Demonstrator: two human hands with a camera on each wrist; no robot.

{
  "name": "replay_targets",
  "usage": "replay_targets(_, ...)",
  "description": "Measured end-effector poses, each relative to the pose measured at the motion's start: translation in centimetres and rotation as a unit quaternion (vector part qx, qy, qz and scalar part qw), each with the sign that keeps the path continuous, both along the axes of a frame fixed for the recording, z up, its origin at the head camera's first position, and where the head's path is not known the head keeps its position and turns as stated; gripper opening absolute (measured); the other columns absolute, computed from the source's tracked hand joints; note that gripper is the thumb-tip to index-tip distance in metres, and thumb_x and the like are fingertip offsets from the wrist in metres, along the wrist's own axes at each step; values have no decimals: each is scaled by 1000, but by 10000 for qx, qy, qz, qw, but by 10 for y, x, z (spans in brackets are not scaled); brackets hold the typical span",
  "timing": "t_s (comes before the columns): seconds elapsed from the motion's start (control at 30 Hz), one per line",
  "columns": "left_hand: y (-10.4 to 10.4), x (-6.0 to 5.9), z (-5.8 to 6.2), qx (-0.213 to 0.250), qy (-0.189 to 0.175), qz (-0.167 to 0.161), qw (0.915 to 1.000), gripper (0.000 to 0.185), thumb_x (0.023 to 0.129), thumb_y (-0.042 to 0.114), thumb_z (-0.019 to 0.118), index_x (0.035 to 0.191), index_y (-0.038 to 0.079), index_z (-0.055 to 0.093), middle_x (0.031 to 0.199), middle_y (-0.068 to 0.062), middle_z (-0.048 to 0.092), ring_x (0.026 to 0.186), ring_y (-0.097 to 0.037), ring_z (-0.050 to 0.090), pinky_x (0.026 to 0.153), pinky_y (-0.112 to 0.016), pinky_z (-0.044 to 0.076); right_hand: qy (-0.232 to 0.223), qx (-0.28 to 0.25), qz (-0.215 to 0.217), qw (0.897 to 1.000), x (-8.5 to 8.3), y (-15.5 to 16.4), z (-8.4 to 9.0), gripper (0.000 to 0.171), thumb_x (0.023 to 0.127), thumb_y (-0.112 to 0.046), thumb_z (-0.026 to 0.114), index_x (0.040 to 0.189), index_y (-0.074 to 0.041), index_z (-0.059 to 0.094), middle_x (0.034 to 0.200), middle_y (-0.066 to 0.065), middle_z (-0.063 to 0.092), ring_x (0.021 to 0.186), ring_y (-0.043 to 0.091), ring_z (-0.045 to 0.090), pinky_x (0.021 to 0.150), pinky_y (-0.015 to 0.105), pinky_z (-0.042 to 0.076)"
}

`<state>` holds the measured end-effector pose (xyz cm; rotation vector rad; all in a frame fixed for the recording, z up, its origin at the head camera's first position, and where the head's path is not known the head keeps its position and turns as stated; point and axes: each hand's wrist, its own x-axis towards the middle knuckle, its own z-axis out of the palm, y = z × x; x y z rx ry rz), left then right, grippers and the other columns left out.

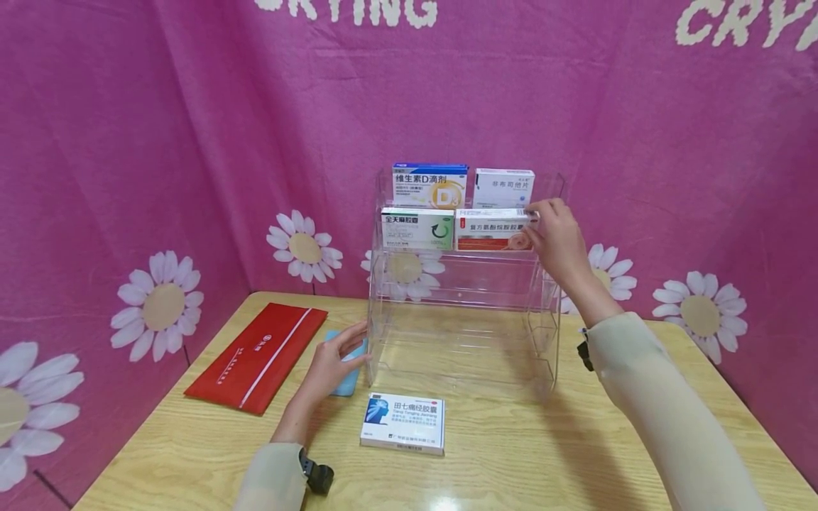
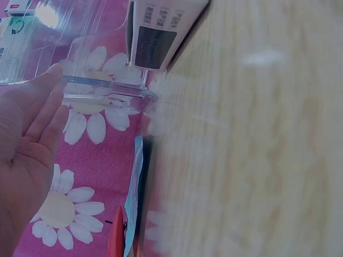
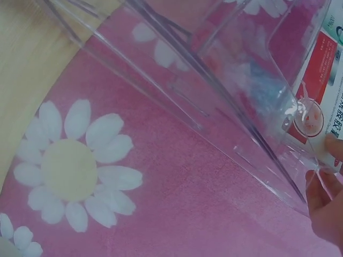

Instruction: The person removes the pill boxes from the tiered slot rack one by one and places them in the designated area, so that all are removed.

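A clear tiered rack stands on the table. On its second tier, my right hand pinches the right end of a red-and-white medicine box. A green-and-white medicine box stands beside it on the left. Behind, the top tier bears a blue-and-orange vitamin D box and a white medicine box. My left hand rests with extended fingers at the rack's left side; in the left wrist view its fingertips overlap the clear edge. The right wrist view shows fingers at the box's end.
A white-and-blue medicine box lies flat before the rack. Left of the rack are a light-blue flat item, partly under my left hand, and a red pouch. A pink flowered cloth hangs behind the wooden table.
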<state>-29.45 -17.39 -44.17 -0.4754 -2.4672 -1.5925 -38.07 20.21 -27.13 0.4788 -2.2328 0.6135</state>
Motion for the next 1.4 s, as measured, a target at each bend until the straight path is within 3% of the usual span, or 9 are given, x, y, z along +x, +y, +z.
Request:
replay_targets(0.3,0,0,-1,44,32,14,10000,62,85,-2,71,143,6,49,142,-19,55,130,-34,55,104,-50,49,500,-121,351,9981,5,-2,7,28,87,6,66,114,6,57,117,25,55,98,44,62,88,53,58)
replay_targets(0.73,0,1,0,54,-49,-11,10000,63,86,-1,70,144,6,48,143,-19,55,131,-34,54,105,-50,48,1145,58,488,9922,17,-5,18,28,88,0,68,114,7,60,116,24,56,99,38,64,90,46,59)
replay_targets(0.8,0,1,0,71,-39,-21,10000,62,86,-1,70,144,5,48,142,-19,55,131,-34,54,105,-51,48,1247,-112,580,9904,20,-5,21,27,88,1,68,113,8,61,116,24,57,101,37,65,90,42,60)
replay_targets(0.9,0,0,1,87,-23,-38,10000,62,86,-2,70,144,5,48,143,-20,54,132,-35,54,106,-52,47,1289,-537,726,9875,26,-5,21,25,87,2,68,111,7,64,114,25,57,102,35,65,88,19,58)
replay_targets(1.03,1,1,2,91,-38,-31,9999,62,86,-1,70,144,5,48,143,-19,54,132,-35,54,105,-52,47,1251,-1033,907,9826,34,-3,17,24,85,4,70,109,7,67,110,26,58,94,21,65,82,-4,46)
replay_targets(1.2,1,2,2,50,10,-34,10000,62,86,-2,70,144,4,48,142,-21,54,131,-36,54,104,-52,48,1118,-1287,1065,9796,47,1,9,25,82,4,73,107,6,69,107,24,60,88,-11,54,79,-3,48)
replay_targets(1.4,1,1,2,50,30,-80,10000,62,86,-2,70,144,4,48,141,-22,55,130,-36,55,104,-51,48,878,-1468,1275,9770,68,9,-4,27,79,7,74,106,7,70,103,22,62,87,-12,53,76,-1,50)
